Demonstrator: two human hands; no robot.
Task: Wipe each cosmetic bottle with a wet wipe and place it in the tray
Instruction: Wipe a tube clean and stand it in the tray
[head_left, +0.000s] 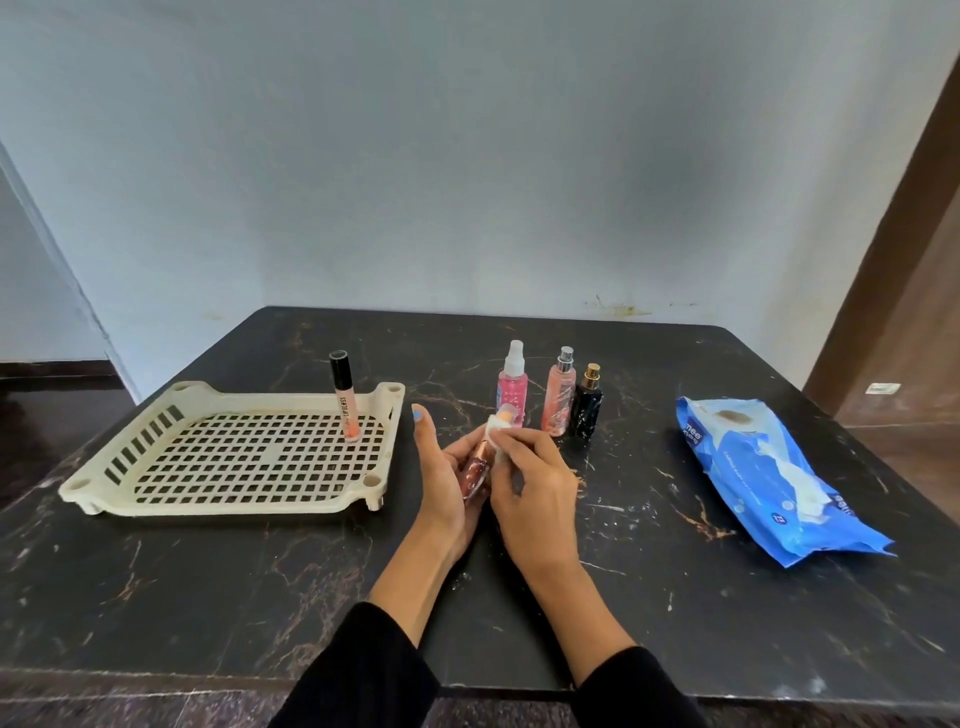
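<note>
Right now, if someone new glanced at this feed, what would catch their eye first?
Probably the two hands at centre: the left hand holds a small rose-gold bottle while the right hand rubs a white wipe on it. Next, the cream tray on the left with one lip gloss standing in it, and the blue wipes pack on the right.

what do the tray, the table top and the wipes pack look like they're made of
Tray: probably moulded plastic, matt cream, with a grid of punched holes and moulded feet.
Table top: seems polished dark stone or a marble-look surface, with brown and white veins.
Wipes pack: soft plastic film, glossy blue, crinkled.
</note>
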